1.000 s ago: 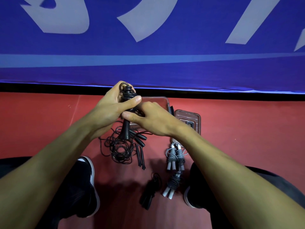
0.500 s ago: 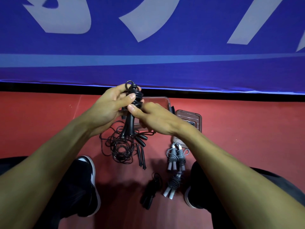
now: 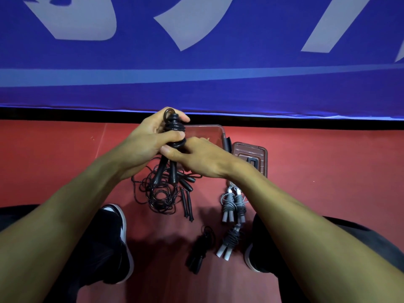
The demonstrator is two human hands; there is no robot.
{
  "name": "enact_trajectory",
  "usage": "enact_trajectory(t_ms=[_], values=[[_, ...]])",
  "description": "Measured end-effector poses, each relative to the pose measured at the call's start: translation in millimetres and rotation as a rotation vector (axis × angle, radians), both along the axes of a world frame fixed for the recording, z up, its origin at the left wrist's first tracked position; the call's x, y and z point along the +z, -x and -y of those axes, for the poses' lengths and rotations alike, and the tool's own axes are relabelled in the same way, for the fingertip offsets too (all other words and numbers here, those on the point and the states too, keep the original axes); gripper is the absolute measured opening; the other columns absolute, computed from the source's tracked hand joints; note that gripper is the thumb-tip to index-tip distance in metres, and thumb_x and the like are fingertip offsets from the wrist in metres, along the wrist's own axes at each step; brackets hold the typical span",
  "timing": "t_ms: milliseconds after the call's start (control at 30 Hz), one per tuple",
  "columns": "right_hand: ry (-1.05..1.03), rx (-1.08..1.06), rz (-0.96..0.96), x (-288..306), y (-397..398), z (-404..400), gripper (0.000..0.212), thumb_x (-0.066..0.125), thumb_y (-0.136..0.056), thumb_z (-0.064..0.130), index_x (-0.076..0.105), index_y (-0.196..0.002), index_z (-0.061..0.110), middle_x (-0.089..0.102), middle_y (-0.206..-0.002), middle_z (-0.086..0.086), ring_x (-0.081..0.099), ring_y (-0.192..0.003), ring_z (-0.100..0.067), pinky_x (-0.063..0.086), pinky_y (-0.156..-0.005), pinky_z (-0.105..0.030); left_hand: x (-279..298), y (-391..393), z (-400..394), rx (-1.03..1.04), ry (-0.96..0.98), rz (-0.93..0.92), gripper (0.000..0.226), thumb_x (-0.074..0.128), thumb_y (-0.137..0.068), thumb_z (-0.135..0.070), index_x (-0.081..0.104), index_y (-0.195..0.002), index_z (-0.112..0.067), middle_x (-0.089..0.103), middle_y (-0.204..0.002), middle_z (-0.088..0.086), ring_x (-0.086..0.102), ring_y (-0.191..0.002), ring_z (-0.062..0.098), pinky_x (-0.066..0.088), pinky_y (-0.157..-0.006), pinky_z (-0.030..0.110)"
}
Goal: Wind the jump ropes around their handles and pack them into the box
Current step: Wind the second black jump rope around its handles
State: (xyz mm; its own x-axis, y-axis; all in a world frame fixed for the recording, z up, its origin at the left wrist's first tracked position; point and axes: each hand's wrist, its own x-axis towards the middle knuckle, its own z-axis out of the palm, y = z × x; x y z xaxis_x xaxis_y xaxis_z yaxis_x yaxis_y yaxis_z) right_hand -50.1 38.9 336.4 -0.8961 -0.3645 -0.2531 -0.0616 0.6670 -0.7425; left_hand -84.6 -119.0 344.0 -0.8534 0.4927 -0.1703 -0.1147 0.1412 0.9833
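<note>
Up above the floor (image 3: pixel 65 162), the left hand (image 3: pixel 146 142) grips a black rope (image 3: pixel 173 130), fingers curled round its coils. The right hand (image 3: pixel 201 158) pinches the rope just below, over the box (image 3: pixel 209 133).

A red floor (image 3: pixel 317 154) carries everything. On it, near the blue wall, lies a clear box (image 3: pixel 209 134), with its lid (image 3: pixel 251 156) just beside it. A loose tangle of black rope (image 3: pixel 157 193) lies nearer, two wound grey ropes (image 3: pixel 234 204) to its right, then a third grey bundle (image 3: pixel 229 241) and a wound black rope (image 3: pixel 199 248). Two dark shoes (image 3: pixel 118 243) rest on it.
</note>
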Motion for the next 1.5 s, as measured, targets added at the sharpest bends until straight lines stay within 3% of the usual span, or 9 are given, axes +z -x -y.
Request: enact_trajectory(t_ms=[167, 433, 633, 733, 933, 1100, 1267, 1367, 1500], values=[[-0.051, 0.036, 0.059, -11, 1, 3, 0.041, 0.048, -0.099, 0.060, 0.066, -0.092, 0.025, 0.057, -0.070, 0.011, 0.055, -0.070, -0.004, 0.043, -0.071, -0.028, -13, 0, -1, 0.035, 0.151, -0.054, 0.024, 0.061, -0.096, -0.003, 0.061, -0.119, -0.010, 0.063, -0.108, 0.008, 0.061, -0.096, 0.012, 0.051, -0.085, 0.025], [-0.008, -0.006, 0.013, -9, 2, 2, 0.037, 0.047, -0.102, 0.051, 0.051, -0.134, 0.033, 0.058, -0.085, 0.018, 0.051, -0.077, -0.006, 0.038, -0.077, -0.026, -8, 1, 0, 0.048, 0.116, -0.131, 0.036, 0.080, -0.083, -0.011, 0.053, -0.104, -0.001, 0.065, -0.090, 0.015, 0.063, -0.085, 0.015, 0.053, -0.078, 0.029], [-0.048, -0.109, -0.162, -14, 6, 7, 0.044, 0.052, -0.092, 0.055, 0.055, -0.067, 0.019, 0.063, -0.062, -0.002, 0.059, -0.062, -0.020, 0.050, -0.064, -0.040, -6, -1, -3, 0.102, 0.112, -0.242, 0.029, 0.077, -0.086, -0.017, 0.055, -0.104, -0.013, 0.058, -0.081, -0.007, 0.058, -0.074, 0.009, 0.050, -0.070, 0.024], [-0.027, -0.138, -0.198, -11, 9, 4, 0.059, 0.056, -0.093, 0.056, 0.048, -0.054, 0.014, 0.058, -0.054, -0.002, 0.053, -0.054, -0.015, 0.044, -0.061, -0.035, -5, 0, -3, 0.084, 0.008, -0.088, 0.032, 0.061, -0.092, -0.028, 0.057, -0.120, -0.014, 0.063, -0.097, 0.001, 0.061, -0.089, 0.012, 0.051, -0.085, 0.029], [-0.031, -0.165, -0.112, -10, 10, -9, 0.058, 0.055, -0.101, 0.049, 0.057, -0.057, 0.010, 0.047, -0.036, 0.018, 0.048, -0.042, 0.001, 0.035, -0.049, -0.013, -1, 4, 7, 0.031, -0.017, 0.018, 0.034, 0.049, -0.100, 0.005, 0.055, -0.133, -0.004, 0.068, -0.114, 0.006, 0.066, -0.107, 0.014, 0.053, -0.096, 0.028], [-0.038, -0.196, -0.129, -3, 10, -8, 0.066, 0.057, -0.099, 0.051, 0.044, -0.045, 0.016, 0.041, -0.033, 0.010, 0.043, -0.039, -0.007, 0.031, -0.044, -0.016, -1, 4, 5, 0.114, -0.039, 0.087, 0.024, 0.057, -0.098, 0.001, 0.056, -0.121, 0.006, 0.061, -0.100, 0.011, 0.064, -0.090, 0.021, 0.062, -0.081, 0.036], [-0.160, -0.183, -0.089, -5, 8, -7, 0.073, 0.047, -0.092, 0.073, 0.041, -0.052, 0.013, 0.049, -0.051, -0.004, 0.046, -0.051, -0.023, 0.038, -0.054, -0.034, 0, 2, 3, 0.101, -0.053, 0.029, 0.023, 0.068, -0.094, -0.008, 0.052, -0.110, -0.010, 0.061, -0.093, 0.001, 0.058, -0.082, 0.010, 0.055, -0.078, 0.027], [-0.081, -0.099, -0.078, -3, 8, -7, 0.070, 0.054, -0.094, 0.065, 0.047, -0.061, 0.004, 0.042, -0.055, -0.004, 0.038, -0.051, -0.018, 0.033, -0.054, -0.032, 0, 2, 2, 0.131, -0.048, -0.023, 0.036, 0.075, -0.089, -0.009, 0.047, -0.111, -0.011, 0.067, -0.107, 0.012, 0.061, -0.082, 0.011, 0.054, -0.074, 0.022], [-0.005, -0.096, -0.167, -1, 6, -2, 0.064, 0.061, -0.092, 0.060, 0.036, -0.057, 0.013, 0.030, -0.053, 0.001, 0.026, -0.050, -0.014, 0.022, -0.046, -0.025, 0, 2, 0, 0.219, -0.050, -0.098, 0.036, 0.074, -0.090, -0.011, 0.048, -0.114, -0.011, 0.058, -0.092, 0.001, 0.054, -0.076, 0.007, 0.049, -0.070, 0.020]])
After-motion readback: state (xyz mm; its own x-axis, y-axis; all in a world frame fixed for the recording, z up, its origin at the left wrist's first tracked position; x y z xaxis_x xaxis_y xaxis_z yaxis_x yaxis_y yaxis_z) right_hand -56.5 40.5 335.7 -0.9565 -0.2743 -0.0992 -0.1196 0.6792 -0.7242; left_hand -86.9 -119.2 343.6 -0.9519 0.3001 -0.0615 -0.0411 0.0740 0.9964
